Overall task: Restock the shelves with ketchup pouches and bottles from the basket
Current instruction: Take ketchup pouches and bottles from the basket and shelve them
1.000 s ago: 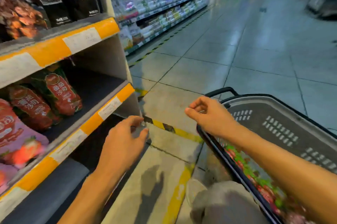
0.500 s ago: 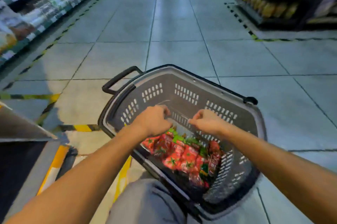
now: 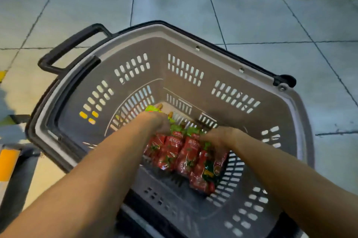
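Red ketchup pouches [image 3: 180, 152] in grey basket [image 3: 193, 51]: left hand [image 3: 157, 121] at 11, right hand [image 3: 219, 137] at 2, now down from shelf; fingers hidden, grip cannot tell; pickup starting.

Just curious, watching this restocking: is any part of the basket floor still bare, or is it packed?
Bare floor lies near the person, left of the pouches. It is crowded where both hands, left and right, meet the pouches.

fingers of left hand [image 3: 157, 121] and right hand [image 3: 219, 137] hidden among ketchup pouches [image 3: 174, 152], grip unclear, basket [image 3: 193, 59] near edge cut off
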Available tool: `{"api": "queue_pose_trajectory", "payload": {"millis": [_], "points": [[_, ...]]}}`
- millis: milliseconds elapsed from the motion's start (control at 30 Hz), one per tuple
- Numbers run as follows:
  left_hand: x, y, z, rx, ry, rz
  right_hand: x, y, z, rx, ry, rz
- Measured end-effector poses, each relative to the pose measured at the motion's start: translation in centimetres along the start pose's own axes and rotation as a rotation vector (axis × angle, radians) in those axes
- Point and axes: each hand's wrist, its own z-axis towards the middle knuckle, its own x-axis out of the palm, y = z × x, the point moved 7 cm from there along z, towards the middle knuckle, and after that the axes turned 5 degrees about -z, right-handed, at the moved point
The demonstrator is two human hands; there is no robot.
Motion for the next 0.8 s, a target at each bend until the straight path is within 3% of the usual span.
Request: {"api": "queue_pose_trajectory", "payload": {"millis": [133, 233, 367, 533, 800], "points": [[3.6, -0.7, 3.1, -0.088, 0.168, -0.143, 1.0, -1.2, 1.8, -0.027, 0.015, -0.111], [6.4, -0.5, 4.6, -0.165, 0.219, -0.377, 1.3, -1.6, 3.0, -0.057, 0.01, -0.199], [8.0, -0.9, 5.2, -0.159, 0.066, -0.43, 2.2, -1.7, 4.1, -0.097, 0.028, -0.327], [9.1, 0.3, 5.5, -0.181, 0.015, -0.572, 1.7, -1.5, 4.5, -0.137, 0.038, -0.234], [9.3, 0.4, 6.2, -0.186, -0.053, -0.527, 0.3, -1.9, 3.5, -0.11, 0.097, -0.004]]}}
